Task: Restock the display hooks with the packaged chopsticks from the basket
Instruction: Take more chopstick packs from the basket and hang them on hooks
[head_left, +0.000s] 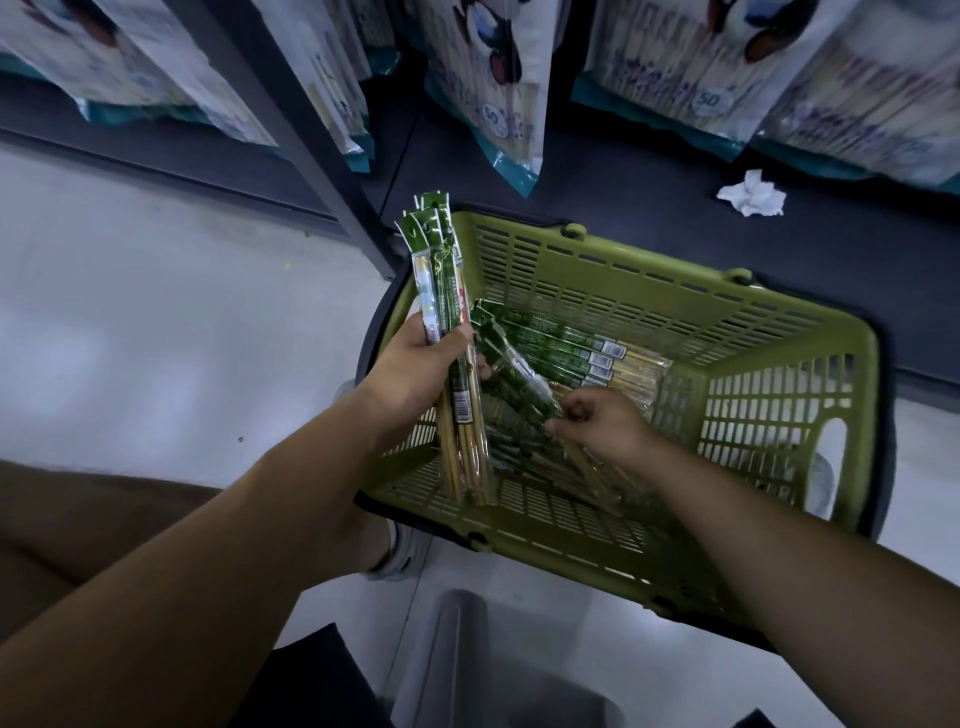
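Note:
A green plastic basket (779, 395) sits on the floor in front of me. My left hand (415, 364) is closed around a bunch of several green-topped chopstick packs (441, 275), held upright over the basket's left edge. Inside the basket, my right hand (602, 421) pinches the middle of another green chopstick pack (511, 376) that lies slanted, its top end lifted toward the held bunch. Several more chopstick packs (576, 348) lie flat on the basket floor. No display hooks are visible.
Large bags of disposable chopsticks (498, 93) hang along a dark shelf unit at the top. A dark upright post (322, 171) stands left of the basket. Crumpled white paper (753, 195) lies on the dark base shelf. My knee and a grey shoe (405, 551) are at lower left.

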